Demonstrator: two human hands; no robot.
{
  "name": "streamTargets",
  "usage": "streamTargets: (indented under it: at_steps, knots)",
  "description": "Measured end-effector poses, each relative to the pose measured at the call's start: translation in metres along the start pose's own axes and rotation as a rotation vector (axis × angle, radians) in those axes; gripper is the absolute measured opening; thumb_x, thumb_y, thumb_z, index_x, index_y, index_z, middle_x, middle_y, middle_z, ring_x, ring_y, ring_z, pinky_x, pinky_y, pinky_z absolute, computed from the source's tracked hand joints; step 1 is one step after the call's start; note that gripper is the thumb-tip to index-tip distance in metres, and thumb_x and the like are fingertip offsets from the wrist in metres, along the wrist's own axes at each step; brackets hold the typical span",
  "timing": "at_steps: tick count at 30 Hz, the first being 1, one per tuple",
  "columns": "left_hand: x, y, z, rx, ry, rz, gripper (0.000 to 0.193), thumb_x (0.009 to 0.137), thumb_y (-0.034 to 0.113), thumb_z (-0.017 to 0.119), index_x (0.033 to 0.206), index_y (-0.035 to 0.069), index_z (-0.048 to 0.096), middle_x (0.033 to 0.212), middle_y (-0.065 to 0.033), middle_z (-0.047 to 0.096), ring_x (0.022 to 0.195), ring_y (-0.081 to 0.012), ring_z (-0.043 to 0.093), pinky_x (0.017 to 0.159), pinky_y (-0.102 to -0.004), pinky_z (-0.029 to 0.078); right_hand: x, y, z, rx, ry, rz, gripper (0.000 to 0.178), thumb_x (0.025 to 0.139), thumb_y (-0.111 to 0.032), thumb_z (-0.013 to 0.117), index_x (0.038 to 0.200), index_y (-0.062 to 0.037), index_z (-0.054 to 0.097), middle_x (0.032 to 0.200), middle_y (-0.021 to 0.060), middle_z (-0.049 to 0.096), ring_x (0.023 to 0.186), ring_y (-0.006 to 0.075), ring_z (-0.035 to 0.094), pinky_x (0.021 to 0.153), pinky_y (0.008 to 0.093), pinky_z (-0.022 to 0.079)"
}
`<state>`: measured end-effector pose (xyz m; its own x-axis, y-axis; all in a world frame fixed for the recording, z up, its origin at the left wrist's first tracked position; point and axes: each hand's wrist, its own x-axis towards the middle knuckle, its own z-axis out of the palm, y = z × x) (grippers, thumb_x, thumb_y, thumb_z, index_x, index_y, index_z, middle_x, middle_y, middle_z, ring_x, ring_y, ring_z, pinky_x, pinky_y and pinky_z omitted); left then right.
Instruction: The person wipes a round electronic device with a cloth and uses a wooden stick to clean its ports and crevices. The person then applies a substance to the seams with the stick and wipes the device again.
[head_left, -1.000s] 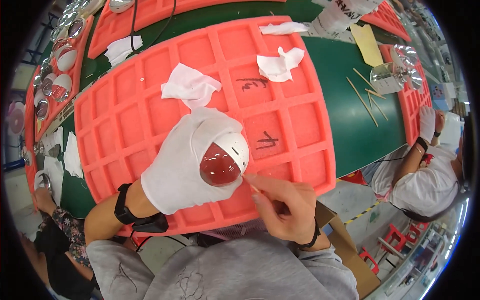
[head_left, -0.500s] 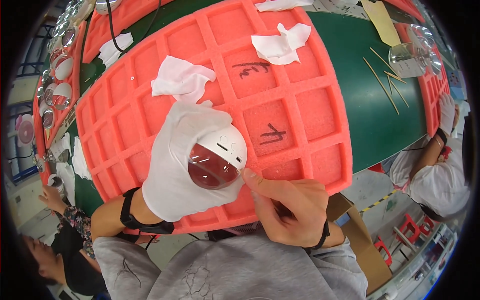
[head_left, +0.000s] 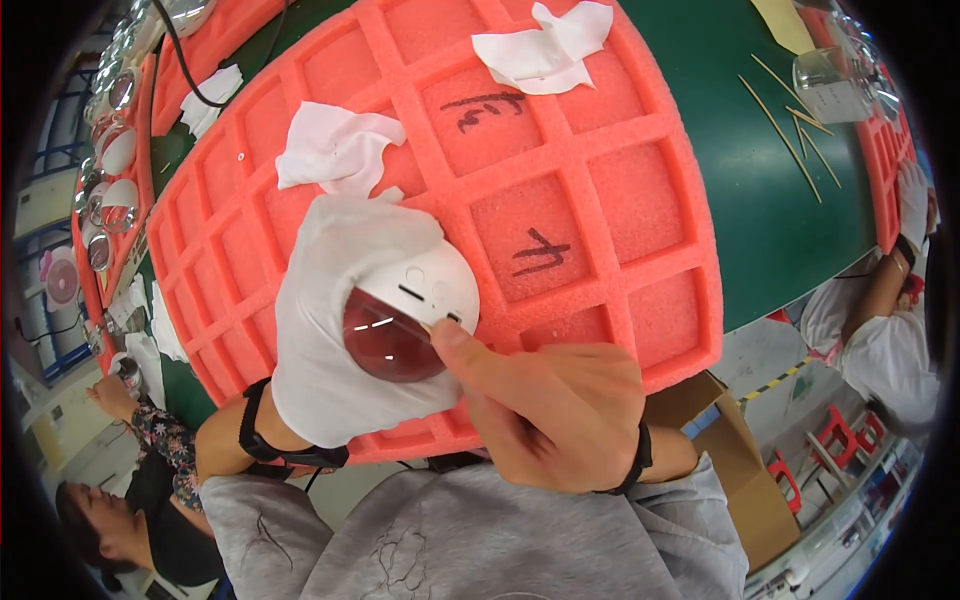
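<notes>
My left hand (head_left: pixel 330 330), in a loose white glove, is wrapped round a white rounded device (head_left: pixel 448 275) with a dark red see-through dome (head_left: pixel 385 340). The device is tilted, with slots and round marks on its white shell facing up. My bare right hand (head_left: pixel 550 400) is closed in a pinch at the seam between shell and dome. A pale tip, which looks like the end of a thin wooden stick (head_left: pixel 427 327), pokes out past the thumb and forefinger. The rest of it is hidden by the fingers. Both hands are above a pink foam tray (head_left: pixel 490 195) divided into square pockets.
White cloths (head_left: pixel 340 145) lie on the tray. Several thin sticks (head_left: pixel 785 135) and a clear container (head_left: pixel 830 85) sit on the green table (head_left: pixel 760 260) at right. Domed devices fill another tray (head_left: pixel 125 240) at left. Co-workers are on both sides; a cardboard box (head_left: pixel 740 470) stands below.
Both hands and the device have shifted slightly left in the picture. My right hand has moved from the device's right edge inward along the seam. The view has tilted a little.
</notes>
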<state>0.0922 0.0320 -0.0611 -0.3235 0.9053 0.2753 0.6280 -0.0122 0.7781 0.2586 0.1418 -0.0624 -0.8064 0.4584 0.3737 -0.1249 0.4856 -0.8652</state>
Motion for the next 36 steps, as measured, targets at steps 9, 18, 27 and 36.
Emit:
streamTargets:
  at_steps: [9, 18, 27, 36]
  knots:
    - [0.000, 0.000, -0.004, 0.037, -0.057, 0.030, 0.078, 0.063, 0.016, 0.090, 0.128, 0.008, 0.048, 0.119, -0.0143, 0.058, 0.109, -0.0319, 0.059, 0.108, -0.0541, 0.043, -0.007, 0.002, 0.001, -0.017, 0.028, -0.020, 0.037, 0.066, 0.018, 0.065, 0.100, 0.0047, 0.073, 0.064, 0.0058, 0.066, 0.037, 0.0111, 0.044, 0.038, 0.0256, 0.036]
    - [-0.002, 0.000, -0.001, 0.021, 0.007, -0.012, 0.073, 0.056, 0.011, 0.088, 0.122, 0.008, 0.056, 0.113, -0.0103, 0.062, 0.101, -0.0313, 0.060, 0.105, -0.0490, 0.046, -0.011, 0.001, 0.001, -0.075, 0.028, -0.007, 0.038, 0.065, 0.018, 0.062, 0.099, 0.0054, 0.073, 0.074, 0.0093, 0.073, 0.038, 0.0106, 0.047, 0.039, 0.0234, 0.039]
    - [0.000, 0.004, 0.000, 0.056, 0.022, -0.032, 0.071, 0.055, 0.010, 0.087, 0.120, 0.009, 0.058, 0.107, -0.0089, 0.061, 0.098, -0.0298, 0.060, 0.099, -0.0454, 0.048, -0.011, 0.002, -0.002, -0.060, 0.031, -0.004, 0.030, 0.070, 0.017, 0.064, 0.097, 0.0058, 0.073, 0.079, 0.0113, 0.074, 0.041, 0.0107, 0.052, 0.041, 0.0243, 0.043]
    - [-0.003, 0.006, -0.003, 0.032, -0.021, -0.042, 0.068, 0.059, 0.007, 0.087, 0.121, 0.006, 0.058, 0.113, -0.0089, 0.056, 0.104, -0.0242, 0.058, 0.111, -0.0450, 0.040, -0.004, -0.009, -0.008, 0.116, 0.156, 0.345, 0.026, 0.085, 0.009, 0.067, 0.111, 0.0060, 0.063, 0.069, 0.0017, 0.067, 0.049, 0.0025, 0.047, 0.048, 0.0201, 0.036]
